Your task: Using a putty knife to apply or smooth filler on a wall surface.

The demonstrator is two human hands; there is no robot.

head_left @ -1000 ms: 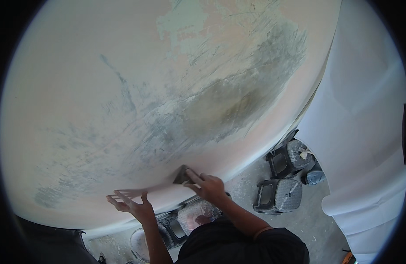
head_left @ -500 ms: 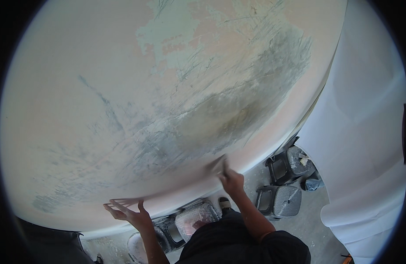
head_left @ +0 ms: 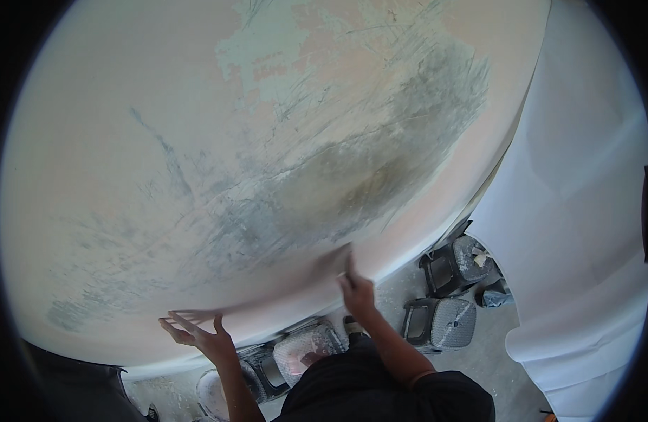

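Note:
A large curved panel [head_left: 92,176] fills most of the view, pale pink and cream, with grey-green scuffed patches. Along its near edge, at the lower left, my left hand [head_left: 203,339] is spread open with its fingertips at the surface. Farther right, my right hand [head_left: 358,292] closes round a thin, dark, flat tool [head_left: 349,261], perhaps a scraper. Its upper end meets the panel just below the large grey patch [head_left: 324,190]. Motion blur hides the tool's exact kind. A soft shadow runs across the panel between both hands.
Dusty dark plastic stools [head_left: 440,323] stand on the grey floor below the panel's edge, with another stool [head_left: 306,349] by my body. White sheeting [head_left: 577,211] hangs along the right side. Dark material [head_left: 78,387] lies at the lower left.
My right hand and its tool have shifted slightly left along the panel. My left hand stays spread at nearly the same place. The whole view has moved a little.

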